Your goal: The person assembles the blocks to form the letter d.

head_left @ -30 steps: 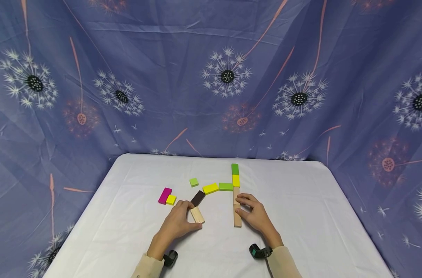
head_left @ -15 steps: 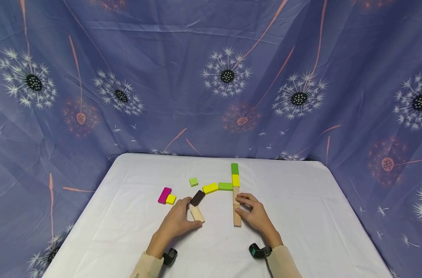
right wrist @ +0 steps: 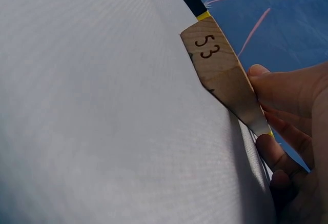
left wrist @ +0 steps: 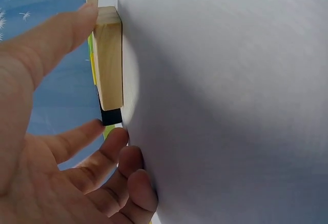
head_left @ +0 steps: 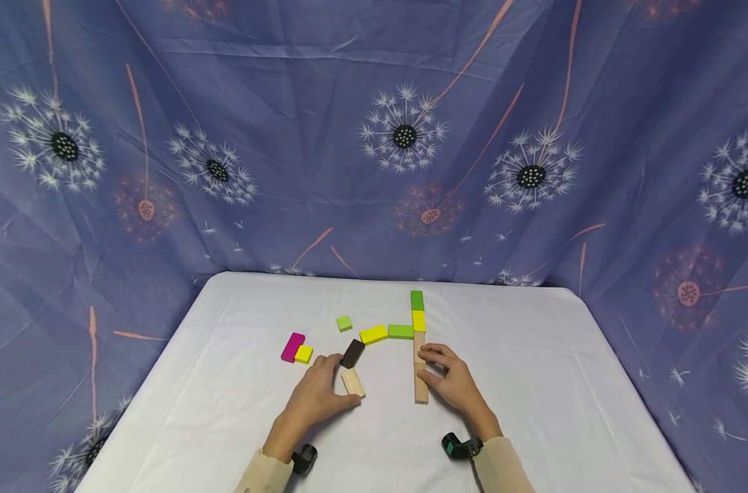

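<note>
In the head view my left hand (head_left: 315,390) lies beside a pale wooden block (head_left: 353,383). Its thumb touches the block's near end, while the fingers rest near a dark brown block (head_left: 352,354) that meets the far end. The left wrist view shows a gap between the other fingers and the wooden block (left wrist: 110,62). My right hand (head_left: 451,380) touches the right side of two wooden blocks laid end to end, the far one (head_left: 419,342) and the near one (head_left: 421,392). On the near block's end the right wrist view shows "53" (right wrist: 206,46).
The wooden row continues into a yellow block (head_left: 418,320) and a green block (head_left: 417,300). A light green block (head_left: 401,331) and a yellow block (head_left: 374,334) link it to the dark one. Apart lie a magenta block (head_left: 292,346), a small yellow piece (head_left: 303,354) and a small green piece (head_left: 344,323).
My left index finger has come off the top of the pale wooden block. That block and the dark one have shifted very slightly to the right. My right hand has stayed in place.
</note>
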Demonstrator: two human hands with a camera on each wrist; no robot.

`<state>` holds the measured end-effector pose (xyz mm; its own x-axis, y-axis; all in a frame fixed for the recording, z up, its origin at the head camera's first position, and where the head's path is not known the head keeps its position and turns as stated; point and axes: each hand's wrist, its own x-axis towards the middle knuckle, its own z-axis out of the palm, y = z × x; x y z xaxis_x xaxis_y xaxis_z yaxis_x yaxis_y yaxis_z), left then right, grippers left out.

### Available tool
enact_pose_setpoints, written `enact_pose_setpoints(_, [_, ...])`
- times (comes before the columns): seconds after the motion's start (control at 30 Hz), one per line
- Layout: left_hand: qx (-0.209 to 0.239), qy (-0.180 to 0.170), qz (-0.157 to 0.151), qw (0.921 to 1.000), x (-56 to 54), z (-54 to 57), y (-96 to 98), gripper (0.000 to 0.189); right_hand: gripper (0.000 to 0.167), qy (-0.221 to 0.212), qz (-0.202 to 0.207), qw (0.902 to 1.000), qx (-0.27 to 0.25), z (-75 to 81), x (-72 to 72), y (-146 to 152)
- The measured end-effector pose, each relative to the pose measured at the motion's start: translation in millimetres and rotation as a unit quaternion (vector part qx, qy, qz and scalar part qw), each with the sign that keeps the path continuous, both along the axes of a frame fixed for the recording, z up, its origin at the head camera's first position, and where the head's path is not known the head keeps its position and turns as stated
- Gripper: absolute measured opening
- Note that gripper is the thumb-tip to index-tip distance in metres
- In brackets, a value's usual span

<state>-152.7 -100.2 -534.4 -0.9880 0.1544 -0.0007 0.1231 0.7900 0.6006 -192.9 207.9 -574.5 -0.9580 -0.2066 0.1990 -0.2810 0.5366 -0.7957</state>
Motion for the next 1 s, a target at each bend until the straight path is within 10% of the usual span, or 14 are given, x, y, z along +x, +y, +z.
enact_pose_setpoints(0.7, [-0.029, 0.005, 0.017, 0.9994, 1.6, 3.5, 9.7, 0.104, 0.038, -0.016, -0.005, 0.9998, -0.007, -0.5, -0.5, 0])
enact_pose_setpoints(1.0, [0.025, -0.016, -0.004, 0.9996, -1.5, 8.6, -6.2, 0.101, 0.038, -0.003, -0.006, 1.0000, -0.002, -0.6, -0.1, -2])
